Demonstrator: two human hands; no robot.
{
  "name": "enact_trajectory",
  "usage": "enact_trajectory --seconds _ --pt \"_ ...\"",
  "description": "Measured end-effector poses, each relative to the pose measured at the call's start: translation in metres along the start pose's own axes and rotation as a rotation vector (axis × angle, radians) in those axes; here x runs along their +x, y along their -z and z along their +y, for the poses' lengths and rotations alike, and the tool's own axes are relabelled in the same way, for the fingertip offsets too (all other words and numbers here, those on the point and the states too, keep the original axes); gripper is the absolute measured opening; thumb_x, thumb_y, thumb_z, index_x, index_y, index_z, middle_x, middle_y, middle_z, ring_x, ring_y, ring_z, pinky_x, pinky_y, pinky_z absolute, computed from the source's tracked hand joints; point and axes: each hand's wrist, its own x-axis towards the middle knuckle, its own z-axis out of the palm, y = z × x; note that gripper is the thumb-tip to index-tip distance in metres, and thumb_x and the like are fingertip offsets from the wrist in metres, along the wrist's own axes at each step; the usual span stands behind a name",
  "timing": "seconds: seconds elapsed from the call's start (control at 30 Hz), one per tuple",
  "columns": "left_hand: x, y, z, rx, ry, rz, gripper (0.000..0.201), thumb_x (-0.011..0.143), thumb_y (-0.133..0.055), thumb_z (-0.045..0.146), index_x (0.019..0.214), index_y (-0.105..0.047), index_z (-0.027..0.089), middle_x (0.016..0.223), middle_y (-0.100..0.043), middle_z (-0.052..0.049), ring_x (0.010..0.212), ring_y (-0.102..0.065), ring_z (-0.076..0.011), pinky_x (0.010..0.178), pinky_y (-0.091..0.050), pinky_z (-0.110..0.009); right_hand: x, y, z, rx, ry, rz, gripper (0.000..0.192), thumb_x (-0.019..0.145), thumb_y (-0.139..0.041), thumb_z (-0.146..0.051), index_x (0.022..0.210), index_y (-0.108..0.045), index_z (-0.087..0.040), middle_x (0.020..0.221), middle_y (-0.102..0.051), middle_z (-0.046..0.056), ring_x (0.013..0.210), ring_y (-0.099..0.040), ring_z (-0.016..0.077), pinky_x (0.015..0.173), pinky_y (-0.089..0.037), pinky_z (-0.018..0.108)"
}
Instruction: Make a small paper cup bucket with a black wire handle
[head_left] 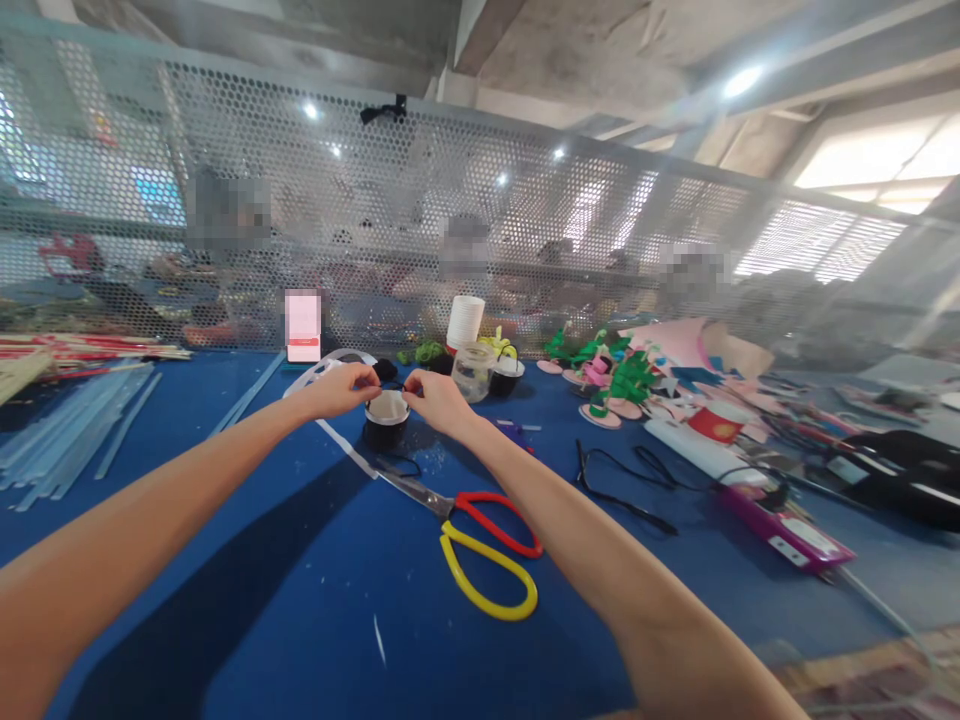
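Hands [339, 388] [435, 398] both pinching rim of small black round pot w/ white inside [386, 418]; I'm judging wrapping approx. half done, scissors unused.

Both arms stretched forward, left hand [339, 388] and right hand [435, 398] close together, fingers pinched

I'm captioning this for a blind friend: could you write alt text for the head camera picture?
Two bare hands, left hand and right hand, pinch the rim of a small black pot on a blue table. Red-and-yellow scissors lie nearer the viewer, with green paper flowers to the right.
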Motion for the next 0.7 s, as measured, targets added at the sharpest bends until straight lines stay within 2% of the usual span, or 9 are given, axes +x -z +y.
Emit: enact_trajectory --seconds 0.5,0.7 --pt "-0.0025 -0.0020 -0.0024 -0.182 0.004 -0.063 0.021 0.072 -0.042 0.033 0.077 -0.052 0.015 0.069 -0.061 -0.002 0.065 -0.058 -0.0140 0.062 -0.045 -0.026 0.0018 -0.0001 -0.0018 -0.074 0.038 -0.032 0.010 0.075 -0.048 -0.015 0.080 -0.057 -0.016 0.076 -0.064 0.006 0.071 -0.057 0.0158 0.063 -0.038 0.024" --pt "-0.0055 0.0012 -0.0027 -0.149 -0.019 -0.080 0.027 0.069 -0.047 0.038 0.080 -0.055 0.015 0.080 -0.061 -0.004 0.077 -0.056 -0.0154 0.072 -0.042 -0.028 0.0020 0.0001 -0.0017 -0.077 0.047 -0.032 0.010 0.075 -0.048 -0.014 0.079 -0.056 -0.016 0.076 -0.064 0.005 0.070 -0.057 0.0161 0.063 -0.037 0.024"
